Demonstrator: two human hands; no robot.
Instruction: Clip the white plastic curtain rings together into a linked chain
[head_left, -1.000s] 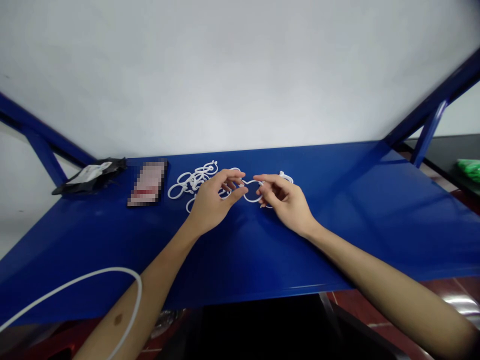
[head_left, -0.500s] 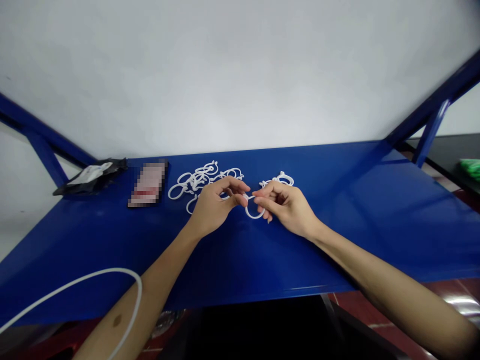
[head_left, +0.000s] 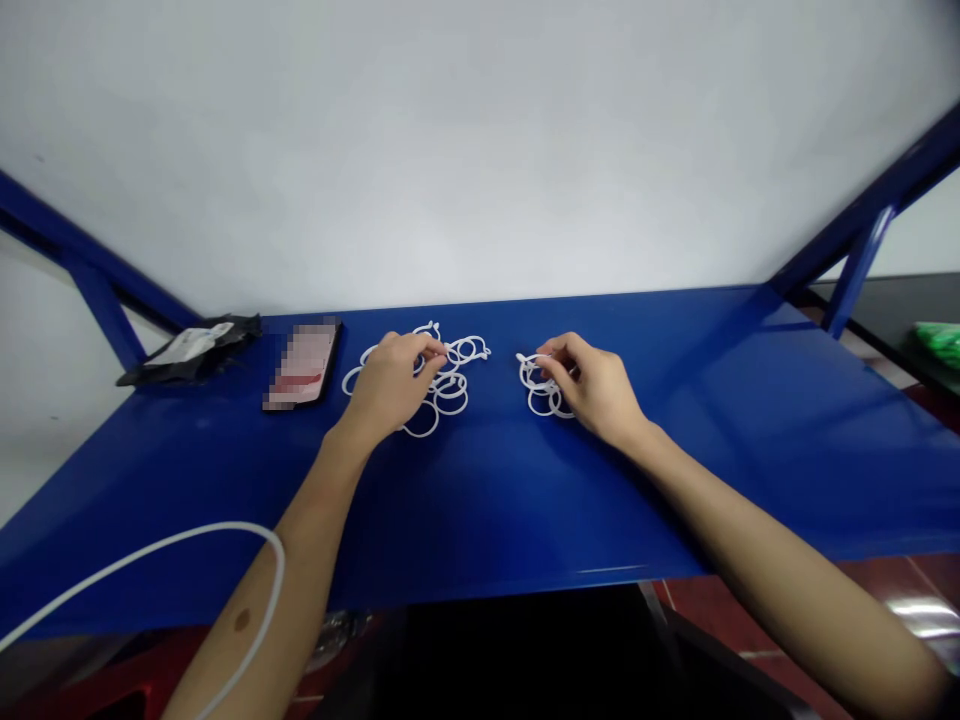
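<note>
Two groups of thin white plastic curtain rings with small knobbed ends lie on a blue tabletop. Over the left pile of rings is my left hand, its thumb and forefinger nearly pressed together among them. Whether a ring sits in that pinch is hard to see, and the hand covers part of the pile. My right hand is at the smaller right pile. Between its thumb and fingers it pinches the edge of a white curtain ring, which rests over the others there.
A phone with a blurred screen lies left of the rings. Beside it is a black plastic packet with a white label. A white cable loops across my left forearm. Blue frame bars and a pale wall bound the table.
My hands have drawn apart from the middle, where both held one ring. The left has moved left onto its pile; the right has taken the ring to the right pile.
</note>
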